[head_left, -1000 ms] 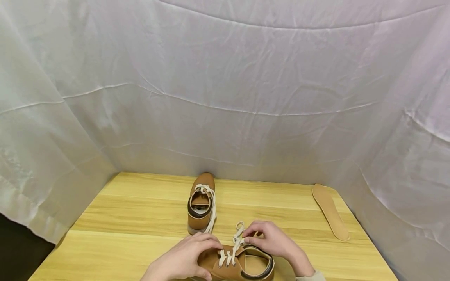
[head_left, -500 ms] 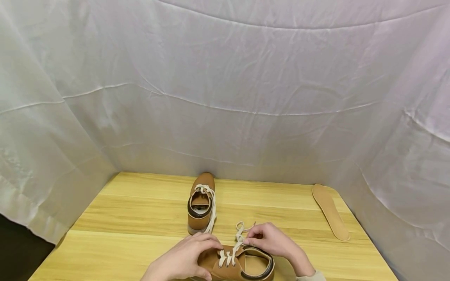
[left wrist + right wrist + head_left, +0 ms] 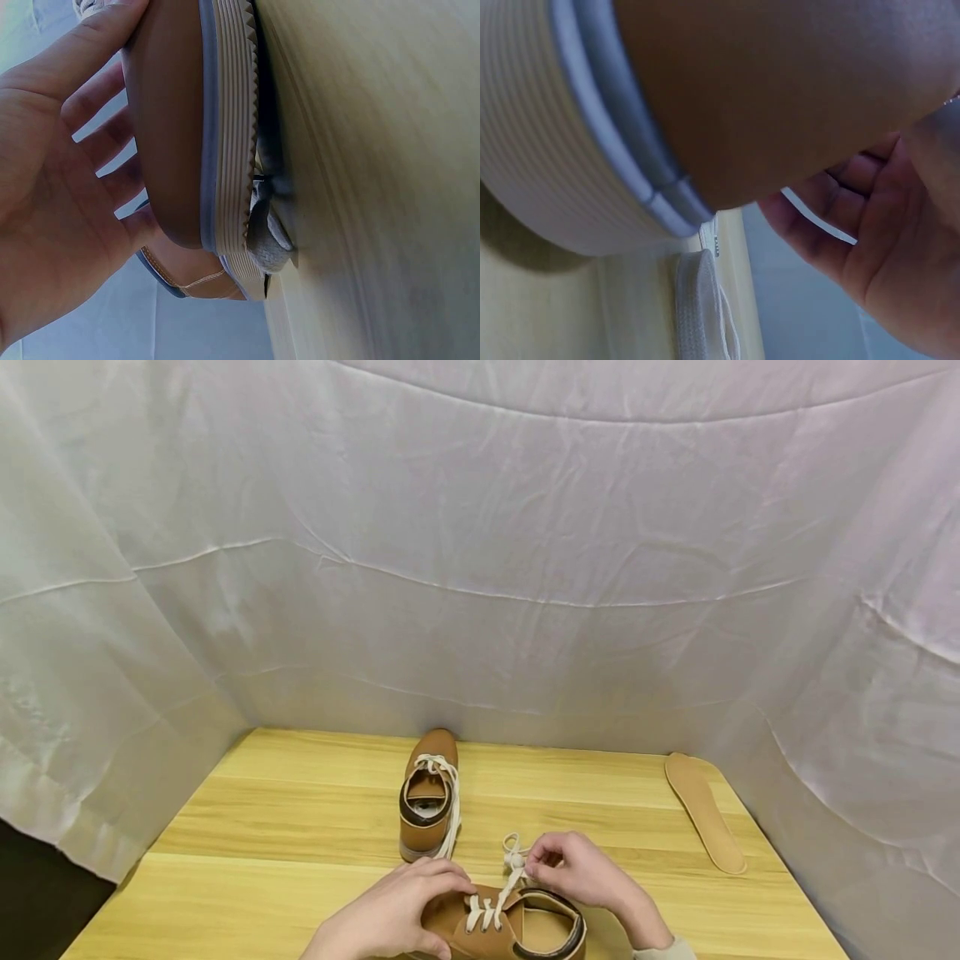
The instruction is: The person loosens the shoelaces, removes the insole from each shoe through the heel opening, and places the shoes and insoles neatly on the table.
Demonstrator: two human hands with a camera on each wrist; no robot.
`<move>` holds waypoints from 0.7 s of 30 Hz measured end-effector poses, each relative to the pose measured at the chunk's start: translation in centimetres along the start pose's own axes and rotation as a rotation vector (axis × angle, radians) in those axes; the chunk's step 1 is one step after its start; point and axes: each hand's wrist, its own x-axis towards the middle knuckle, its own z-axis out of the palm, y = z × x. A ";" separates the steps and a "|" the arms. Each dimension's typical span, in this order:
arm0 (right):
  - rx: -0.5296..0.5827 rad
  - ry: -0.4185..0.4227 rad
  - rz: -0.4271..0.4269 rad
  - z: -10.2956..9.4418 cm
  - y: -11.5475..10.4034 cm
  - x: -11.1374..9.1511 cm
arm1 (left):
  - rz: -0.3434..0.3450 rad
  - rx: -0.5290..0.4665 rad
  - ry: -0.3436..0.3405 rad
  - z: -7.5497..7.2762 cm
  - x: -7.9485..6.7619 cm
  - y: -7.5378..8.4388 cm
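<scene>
A brown leather shoe (image 3: 510, 941) with a dark collar lies sideways at the table's front, toe to the left. My left hand (image 3: 393, 906) grips its toe, thumb on the near side and fingers over the far side. The left wrist view shows the hand (image 3: 52, 172) around the shoe's upper (image 3: 169, 127), above the ribbed sole. My right hand (image 3: 585, 872) pinches the cream shoelace (image 3: 514, 870) beside its knot and loop, over the shoe's far side. In the right wrist view the heel (image 3: 765, 90) hides the pinching fingertips; the curled fingers (image 3: 810, 232) show behind it.
A matching brown shoe (image 3: 422, 837) stands farther back, toe to the grey curtain (image 3: 495, 652), its lace trailing along its right side. A tan insole (image 3: 705, 814) lies at the right of the wooden table (image 3: 285, 810). Curtain closes in the back and sides.
My right hand has shifted slightly right and its fingers have regripped at the lace. The lace's knot and loop have bunched and turned. My left hand and the shoe have stayed put.
</scene>
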 end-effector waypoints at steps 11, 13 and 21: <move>-0.090 0.313 0.111 -0.8 0.2 0.1 | -0.010 0.005 -0.006 0.0 0.0 0.0; -0.078 0.396 0.175 -1.0 0.2 0.2 | -0.015 0.001 -0.012 0.0 0.0 0.0; -0.022 0.631 0.284 -1.5 0.6 0.2 | -0.024 -0.013 -0.021 0.0 0.0 0.0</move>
